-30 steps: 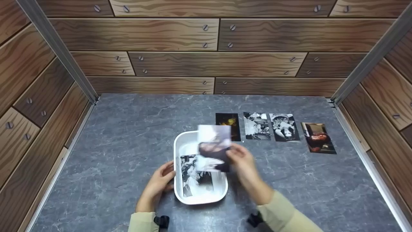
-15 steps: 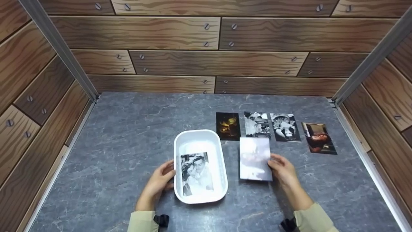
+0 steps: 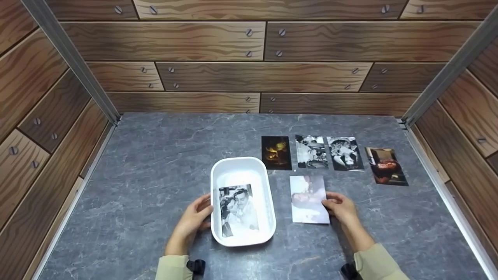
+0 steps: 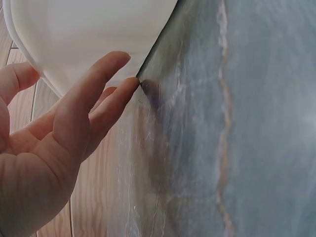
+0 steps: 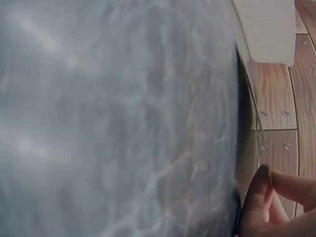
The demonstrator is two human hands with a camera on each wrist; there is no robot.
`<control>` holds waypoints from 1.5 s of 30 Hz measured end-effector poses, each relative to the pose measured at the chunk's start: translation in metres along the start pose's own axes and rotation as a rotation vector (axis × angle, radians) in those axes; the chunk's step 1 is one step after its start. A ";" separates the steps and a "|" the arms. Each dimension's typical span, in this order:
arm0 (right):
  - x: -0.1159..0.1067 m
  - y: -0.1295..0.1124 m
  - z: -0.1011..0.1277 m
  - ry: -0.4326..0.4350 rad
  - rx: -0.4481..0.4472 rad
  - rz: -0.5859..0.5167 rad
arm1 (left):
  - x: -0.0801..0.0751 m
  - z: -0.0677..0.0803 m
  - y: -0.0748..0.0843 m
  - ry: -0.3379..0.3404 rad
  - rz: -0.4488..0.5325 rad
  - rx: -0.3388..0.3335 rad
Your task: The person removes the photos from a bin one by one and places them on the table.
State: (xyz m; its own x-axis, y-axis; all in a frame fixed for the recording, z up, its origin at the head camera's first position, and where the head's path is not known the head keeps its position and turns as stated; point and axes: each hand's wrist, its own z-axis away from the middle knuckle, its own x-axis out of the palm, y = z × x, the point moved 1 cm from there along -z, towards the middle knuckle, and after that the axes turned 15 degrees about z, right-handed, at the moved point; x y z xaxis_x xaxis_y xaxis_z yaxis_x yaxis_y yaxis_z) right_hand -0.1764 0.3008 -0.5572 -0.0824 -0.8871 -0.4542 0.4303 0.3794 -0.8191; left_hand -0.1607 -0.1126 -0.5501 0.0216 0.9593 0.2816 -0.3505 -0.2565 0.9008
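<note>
Grey marble tabletop (image 3: 155,163), wood-plank walls (image 3: 218,42), metal corner posts (image 3: 66,50)

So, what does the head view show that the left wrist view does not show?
Only the head view shows the right hand holding a pale photo at its right edge, a black-and-white photo lying inside the tray, and four photos in a row behind. Only the left wrist view shows the tray's outer wall close up, with the fingertips against it. Both show the left hand, the white tray and the grey tabletop.
</note>
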 end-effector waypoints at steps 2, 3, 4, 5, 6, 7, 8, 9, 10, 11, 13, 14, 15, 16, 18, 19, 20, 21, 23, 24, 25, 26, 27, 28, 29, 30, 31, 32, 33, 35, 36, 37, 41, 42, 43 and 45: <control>0.000 -0.001 -0.001 0.017 -0.018 0.054 | 0.000 0.000 0.000 -0.002 0.006 0.003; -0.001 -0.001 -0.001 0.024 -0.025 0.079 | 0.000 0.000 0.000 -0.002 0.006 0.005; -0.001 -0.001 -0.002 0.031 -0.033 0.098 | 0.000 0.000 0.000 -0.004 0.011 0.005; -0.002 -0.002 -0.002 0.035 -0.043 0.116 | 0.000 0.000 0.000 -0.004 0.014 0.004; -0.002 -0.002 -0.002 0.040 -0.053 0.133 | 0.000 0.000 0.000 -0.005 0.016 0.004; -0.003 -0.003 -0.003 0.045 -0.060 0.152 | -0.001 0.000 0.000 -0.007 0.018 0.006; -0.003 -0.003 -0.003 0.048 -0.063 0.165 | -0.001 0.000 0.000 -0.010 0.018 0.006; -0.004 -0.004 -0.003 0.052 -0.066 0.178 | -0.001 0.000 0.000 -0.013 0.020 0.006; -0.005 -0.004 -0.003 0.057 -0.072 0.189 | -0.001 0.000 0.000 -0.016 0.021 0.007; -0.005 -0.005 -0.003 0.059 -0.074 0.197 | -0.001 0.000 0.000 -0.017 0.020 0.008; -0.006 -0.007 -0.002 0.068 -0.081 0.210 | -0.001 0.000 0.000 -0.020 0.018 0.011; -0.006 -0.009 -0.001 0.070 -0.082 0.213 | -0.001 0.000 0.001 -0.020 0.019 0.011; -0.006 -0.012 0.000 0.073 -0.087 0.219 | -0.001 0.000 0.001 -0.019 0.021 0.011; -0.006 -0.016 0.001 0.074 -0.091 0.218 | -0.001 0.000 0.001 -0.017 0.021 0.010; -0.005 -0.027 0.003 0.069 -0.103 0.180 | -0.001 0.001 0.001 -0.017 0.024 0.009; -0.004 -0.033 0.004 0.067 -0.111 0.150 | -0.001 0.001 0.002 -0.017 0.027 0.011; -0.001 -0.041 0.006 0.065 -0.118 0.111 | -0.001 0.001 0.002 -0.017 0.031 0.010; 0.001 -0.048 0.007 0.063 -0.132 0.067 | -0.001 0.001 0.002 -0.017 0.032 0.011; 0.009 -0.064 0.011 0.039 -0.149 -0.027 | -0.001 0.001 0.002 -0.015 0.014 0.014; 0.013 -0.071 0.013 0.029 -0.163 -0.070 | -0.001 0.000 0.001 -0.014 0.008 0.012; 0.019 -0.078 0.016 0.018 -0.180 -0.098 | -0.002 0.000 0.001 -0.013 0.004 0.011; 0.024 -0.084 0.019 0.002 -0.195 -0.122 | -0.002 0.000 0.001 -0.013 -0.002 0.008; 0.030 -0.090 0.022 -0.014 -0.208 -0.137 | -0.002 0.000 0.000 -0.013 -0.007 0.007; 0.036 -0.095 0.026 -0.028 -0.220 -0.144 | -0.002 0.000 0.000 -0.012 -0.013 0.007; 0.043 -0.100 0.029 -0.033 -0.244 -0.147 | -0.001 -0.001 0.000 -0.010 -0.009 0.004; 0.050 -0.104 0.033 -0.044 -0.265 -0.150 | -0.001 -0.001 0.000 -0.009 -0.007 0.003; 0.057 -0.109 0.037 -0.052 -0.277 -0.146 | -0.001 -0.001 0.000 -0.007 -0.005 0.004; 0.065 -0.113 0.041 -0.064 -0.292 -0.148 | 0.000 -0.001 0.001 -0.009 -0.002 0.005; 0.072 -0.116 0.045 -0.081 -0.306 -0.153 | 0.000 0.000 0.001 -0.009 0.000 0.007; 0.087 -0.120 0.053 -0.122 -0.325 -0.166 | 0.000 0.000 0.001 -0.007 0.001 0.006; 0.093 -0.122 0.057 -0.150 -0.327 -0.179 | 0.000 0.000 0.001 -0.007 0.002 0.006; 0.100 -0.123 0.061 -0.174 -0.334 -0.195 | 0.000 0.001 0.001 -0.008 0.004 0.007; 0.122 -0.121 0.074 -0.277 -0.364 -0.253 | 0.000 0.001 0.001 -0.002 0.006 0.009; 0.127 -0.120 0.077 -0.299 -0.371 -0.260 | 0.000 0.001 0.001 -0.002 0.006 0.011; 0.132 -0.118 0.080 -0.316 -0.376 -0.262 | 0.000 0.001 0.001 -0.004 0.009 0.011; 0.142 -0.115 0.084 -0.347 -0.382 -0.258 | -0.001 0.000 0.001 -0.008 0.011 0.012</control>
State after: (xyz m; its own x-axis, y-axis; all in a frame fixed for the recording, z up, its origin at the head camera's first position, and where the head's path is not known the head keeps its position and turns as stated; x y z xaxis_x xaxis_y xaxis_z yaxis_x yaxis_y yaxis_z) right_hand -0.1621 0.1091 -0.4981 0.1857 -0.9734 -0.1343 0.0748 0.1503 -0.9858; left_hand -0.1609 -0.1134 -0.5493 0.0251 0.9555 0.2938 -0.3394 -0.2683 0.9015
